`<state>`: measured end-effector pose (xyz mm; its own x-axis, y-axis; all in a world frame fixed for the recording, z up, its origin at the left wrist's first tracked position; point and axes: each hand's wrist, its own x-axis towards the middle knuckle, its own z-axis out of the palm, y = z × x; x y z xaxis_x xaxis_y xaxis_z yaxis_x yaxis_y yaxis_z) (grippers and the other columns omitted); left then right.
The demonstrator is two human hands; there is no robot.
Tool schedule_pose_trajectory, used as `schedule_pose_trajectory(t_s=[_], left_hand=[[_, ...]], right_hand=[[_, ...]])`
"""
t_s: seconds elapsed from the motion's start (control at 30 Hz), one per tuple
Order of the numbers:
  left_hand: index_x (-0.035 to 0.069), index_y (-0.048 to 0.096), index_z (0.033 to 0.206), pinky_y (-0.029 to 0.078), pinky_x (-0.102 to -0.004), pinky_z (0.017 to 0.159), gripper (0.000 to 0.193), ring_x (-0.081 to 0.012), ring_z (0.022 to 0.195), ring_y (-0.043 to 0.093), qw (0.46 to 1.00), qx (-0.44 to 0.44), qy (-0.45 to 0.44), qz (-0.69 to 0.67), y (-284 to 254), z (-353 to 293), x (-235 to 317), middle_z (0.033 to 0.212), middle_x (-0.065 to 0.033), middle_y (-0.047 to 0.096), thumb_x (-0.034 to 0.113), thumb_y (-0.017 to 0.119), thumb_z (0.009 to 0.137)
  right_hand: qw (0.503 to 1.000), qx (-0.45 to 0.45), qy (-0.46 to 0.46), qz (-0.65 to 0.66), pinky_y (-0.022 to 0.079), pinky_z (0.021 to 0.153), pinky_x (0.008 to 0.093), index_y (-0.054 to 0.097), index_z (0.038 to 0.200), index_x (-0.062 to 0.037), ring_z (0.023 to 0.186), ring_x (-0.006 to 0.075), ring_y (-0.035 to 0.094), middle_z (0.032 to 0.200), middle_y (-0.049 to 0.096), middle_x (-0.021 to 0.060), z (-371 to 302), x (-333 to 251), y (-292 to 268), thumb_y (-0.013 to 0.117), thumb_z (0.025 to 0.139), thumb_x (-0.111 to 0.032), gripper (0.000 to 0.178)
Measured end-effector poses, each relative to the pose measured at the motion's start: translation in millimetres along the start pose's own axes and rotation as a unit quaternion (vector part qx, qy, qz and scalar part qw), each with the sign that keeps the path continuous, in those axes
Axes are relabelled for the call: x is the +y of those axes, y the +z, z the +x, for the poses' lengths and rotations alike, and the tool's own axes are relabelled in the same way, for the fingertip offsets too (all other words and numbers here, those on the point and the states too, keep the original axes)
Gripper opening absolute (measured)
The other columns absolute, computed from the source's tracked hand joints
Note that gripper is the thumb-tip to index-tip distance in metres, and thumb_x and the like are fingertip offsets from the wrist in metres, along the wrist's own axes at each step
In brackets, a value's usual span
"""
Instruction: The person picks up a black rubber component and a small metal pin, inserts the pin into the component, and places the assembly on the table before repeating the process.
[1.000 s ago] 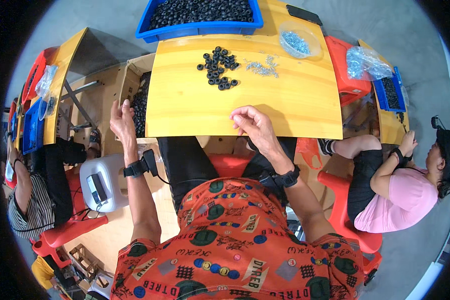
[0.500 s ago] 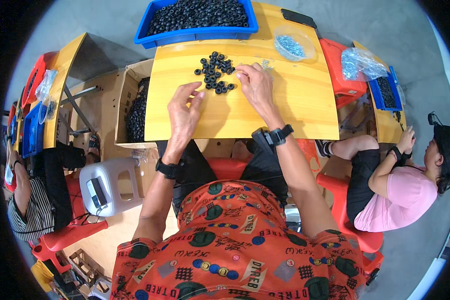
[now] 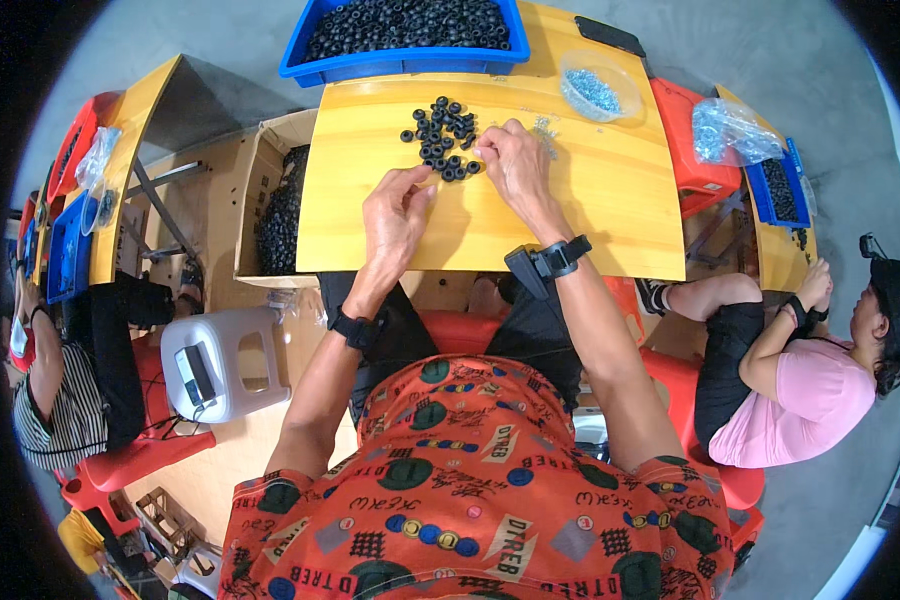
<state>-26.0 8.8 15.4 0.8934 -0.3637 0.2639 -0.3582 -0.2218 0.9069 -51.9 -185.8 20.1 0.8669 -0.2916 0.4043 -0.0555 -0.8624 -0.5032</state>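
A loose cluster of small black rings (image 3: 440,130), rounded and with holes in the middle, lies on the yellow wooden table (image 3: 590,220). My left hand (image 3: 398,212) is at the cluster's near left edge, fingers curved and thumb apart from them; its fingertips reach the nearest rings. On the cluster's right side, my right hand (image 3: 515,168) has thumb and forefinger pinched together. Whatever is between those fingertips is too small to make out. Just beyond the right hand lie scattered tiny clear or silvery pieces (image 3: 545,130).
A blue tray (image 3: 410,66) full of black rings stands at the back. At the back right are a clear bowl (image 3: 592,92) of small bluish pieces and a black phone (image 3: 610,35). A cardboard box (image 3: 253,200) sits left of the table. Another person (image 3: 810,380) sits at right.
My left hand has moved right and forward to the rings, its thumb and fingers drawing closer. The right hand stays pinched beside the cluster. The whole view has shifted slightly.
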Motion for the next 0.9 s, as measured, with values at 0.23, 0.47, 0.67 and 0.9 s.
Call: schedule_pose_trajectory(t_s=[0.23, 0.47, 0.67, 0.9], left_hand=[[0.005, 0.070, 0.103, 0.051, -0.0315, 0.066, 0.025, -0.0213, 0.072, 0.061, 0.994, -0.017, 0.077, 0.077, 16.1, 12.2, 4.0, 0.085, -0.0102, 0.062, 0.004, 0.071, 0.078], [0.005, 0.070, 0.096, 0.050, -0.0377, 0.075, 0.024, -0.0275, 0.087, 0.059, 0.960, -0.024, 0.172, 0.218, 35.6, 17.8, 6.7, 0.089, -0.0089, 0.058, 0.007, 0.073, 0.072], [0.004, 0.070, 0.093, 0.050, -0.0364, 0.073, 0.021, -0.0261, 0.086, 0.060, 0.960, -0.004, 0.186, 0.209, 38.7, 18.9, -1.0, 0.089, -0.0088, 0.059, 0.004, 0.072, 0.072], [0.002, 0.069, 0.105, 0.051, -0.0269, 0.074, 0.021, -0.0127, 0.082, 0.063, 0.963, -0.060, -0.077, -0.250, 9.4, 11.6, 3.6, 0.097, -0.0047, 0.067, 0.002, 0.069, 0.083]], right_hand=[[0.998, 0.033, 0.011, 0.056, 0.048, 0.062, 0.0422, 0.063, 0.081, -0.0036, 0.069, 0.0332, 0.061, 0.075, 0.062, 0.0131, -19.1, -6.8, -17.3, 0.065, 0.083, -0.012, 0.008], [0.970, 0.060, 0.082, 0.222, 0.050, 0.063, 0.0347, 0.066, 0.091, 0.0007, 0.067, 0.0262, 0.064, 0.078, 0.066, 0.0154, -52.3, -0.2, -13.8, 0.067, 0.082, -0.007, 0.013], [0.965, 0.040, 0.104, 0.238, 0.050, 0.065, 0.0333, 0.068, 0.089, 0.0010, 0.070, 0.0249, 0.065, 0.082, 0.067, 0.0148, -59.7, -4.9, -18.4, 0.068, 0.081, -0.005, 0.011], [0.944, 0.025, 0.144, 0.297, 0.050, 0.069, 0.0281, 0.070, 0.094, -0.0016, 0.074, 0.0158, 0.063, 0.082, 0.068, 0.0086, -62.3, -30.4, -34.7, 0.070, 0.082, -0.008, 0.013]])
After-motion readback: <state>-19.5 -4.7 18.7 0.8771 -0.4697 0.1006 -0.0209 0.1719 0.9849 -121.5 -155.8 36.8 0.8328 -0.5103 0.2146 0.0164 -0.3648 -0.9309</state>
